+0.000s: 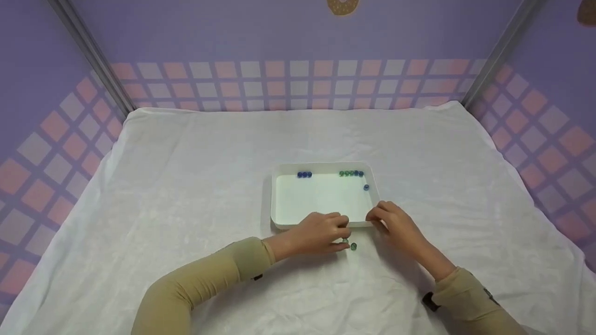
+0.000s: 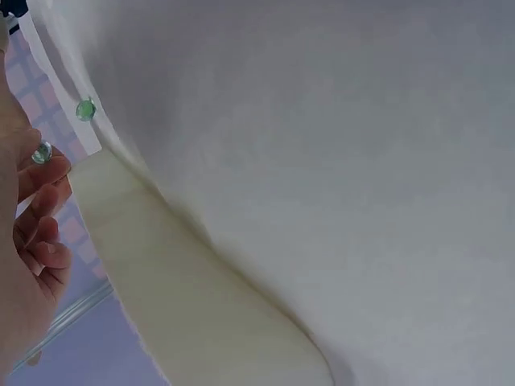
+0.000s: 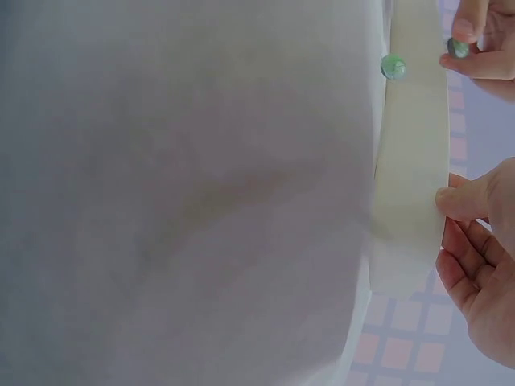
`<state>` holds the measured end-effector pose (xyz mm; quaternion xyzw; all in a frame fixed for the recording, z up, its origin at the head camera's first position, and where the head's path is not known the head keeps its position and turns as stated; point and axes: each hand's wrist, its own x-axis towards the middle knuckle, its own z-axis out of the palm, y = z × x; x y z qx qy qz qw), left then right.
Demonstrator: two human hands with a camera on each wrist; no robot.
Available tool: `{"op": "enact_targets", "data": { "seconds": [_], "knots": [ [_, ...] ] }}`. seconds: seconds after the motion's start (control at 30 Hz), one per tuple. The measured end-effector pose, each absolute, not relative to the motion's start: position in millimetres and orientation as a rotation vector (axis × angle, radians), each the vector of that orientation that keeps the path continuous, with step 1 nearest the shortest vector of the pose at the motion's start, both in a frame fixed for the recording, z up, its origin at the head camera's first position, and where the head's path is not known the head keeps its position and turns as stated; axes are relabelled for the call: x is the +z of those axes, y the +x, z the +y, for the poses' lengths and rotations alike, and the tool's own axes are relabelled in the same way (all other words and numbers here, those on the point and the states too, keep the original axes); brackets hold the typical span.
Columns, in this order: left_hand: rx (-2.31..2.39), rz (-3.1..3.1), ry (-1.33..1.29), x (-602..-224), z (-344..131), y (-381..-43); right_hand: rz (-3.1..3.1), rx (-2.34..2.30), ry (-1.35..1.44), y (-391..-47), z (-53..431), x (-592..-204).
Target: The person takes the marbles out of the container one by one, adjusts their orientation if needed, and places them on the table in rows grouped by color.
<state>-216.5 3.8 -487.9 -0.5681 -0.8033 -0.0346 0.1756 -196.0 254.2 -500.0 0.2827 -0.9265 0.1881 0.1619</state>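
Left fingers (image 2: 50,169) pinch green marble (image 2: 43,153) — right fingers (image 3: 468,251) pinch tray rim (image 1: 326,163).

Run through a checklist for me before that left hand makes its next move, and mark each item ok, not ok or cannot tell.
1. Green marble secure in the left hand: ok, pinched between thumb and finger.
2. White tray steadied: ok, the right hand grips its near wall by the right corner.
3. Left hand off the tray rim: cannot tell; the head view overlaps them.
4. No marbles loose outside: not ok, a second green marble lies on the cloth in front of the tray.
5. Far-wall groups each one colour: not ok, the left three are blue, but the right row mixes green and blue.
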Motion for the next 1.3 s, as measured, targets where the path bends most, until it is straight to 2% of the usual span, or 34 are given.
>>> {"op": "enact_targets", "data": {
  "seconds": [0.73,1.3],
  "knots": [
    [-0.154,-2.461,-1.581,-506.0,8.5,-210.0,-2.643,0.541,0.805,-194.8,253.9,-498.9],
    [-0.024,-2.411,-1.540,-506.3,10.2,-207.5,-2.629,0.553,0.812,-194.8,253.6,-498.7]
  ]
}}
